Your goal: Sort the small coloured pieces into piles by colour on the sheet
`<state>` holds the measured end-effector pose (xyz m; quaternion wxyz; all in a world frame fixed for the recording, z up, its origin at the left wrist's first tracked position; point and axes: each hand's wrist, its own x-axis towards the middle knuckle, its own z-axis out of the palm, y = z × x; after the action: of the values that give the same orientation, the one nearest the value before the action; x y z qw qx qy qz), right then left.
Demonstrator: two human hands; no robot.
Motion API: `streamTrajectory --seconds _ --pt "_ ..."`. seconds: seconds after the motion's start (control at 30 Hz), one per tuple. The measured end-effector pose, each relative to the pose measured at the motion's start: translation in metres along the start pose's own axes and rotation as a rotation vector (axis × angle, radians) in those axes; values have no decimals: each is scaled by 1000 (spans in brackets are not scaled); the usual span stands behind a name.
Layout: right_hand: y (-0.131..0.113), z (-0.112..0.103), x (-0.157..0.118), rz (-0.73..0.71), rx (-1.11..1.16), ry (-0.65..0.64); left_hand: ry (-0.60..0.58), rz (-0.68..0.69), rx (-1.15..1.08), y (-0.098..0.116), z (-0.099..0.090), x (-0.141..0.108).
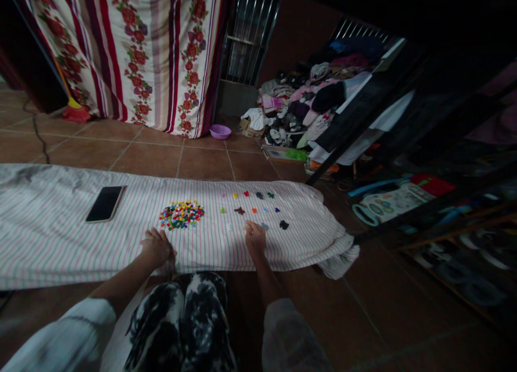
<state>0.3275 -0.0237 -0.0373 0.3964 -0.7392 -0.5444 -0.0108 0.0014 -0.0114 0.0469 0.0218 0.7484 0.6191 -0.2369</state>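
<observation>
A mixed heap of small colourful pieces (181, 214) lies on a striped cloth (133, 243). To its right, little groups sorted by colour sit in rough rows, among them a brown group (239, 211), a black group (284, 225) and a red group (246, 193). My right hand (255, 237) is at the front row, between a white group (230, 227) and a grey group (264, 226). Its fingertips are pinched together over the cloth, and what they hold is too small to make out. Just below the heap, my left hand (155, 246) lies flat near the cloth's front edge, holding nothing.
A dark-screened phone (105, 204) lies on the cloth at the left. Beyond are a tiled floor (157, 151), a flowered curtain (141, 54), a purple basin (220, 131) and piled clothes (307, 100). A dark metal post (335, 159) slants down at the right.
</observation>
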Motion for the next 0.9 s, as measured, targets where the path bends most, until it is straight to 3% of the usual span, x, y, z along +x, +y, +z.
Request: streamTrajectory --seconds 0.37,0.7,0.9 --pt "-1 0 -10 -103 -33 11 7 4 -23 0 -1 -1" --pt "-5 -4 -11 -80 -48 -8 0 3 -5 1 -8 -8" --pt "-6 -4 -12 -72 -73 1 -12 -6 2 2 1 0"
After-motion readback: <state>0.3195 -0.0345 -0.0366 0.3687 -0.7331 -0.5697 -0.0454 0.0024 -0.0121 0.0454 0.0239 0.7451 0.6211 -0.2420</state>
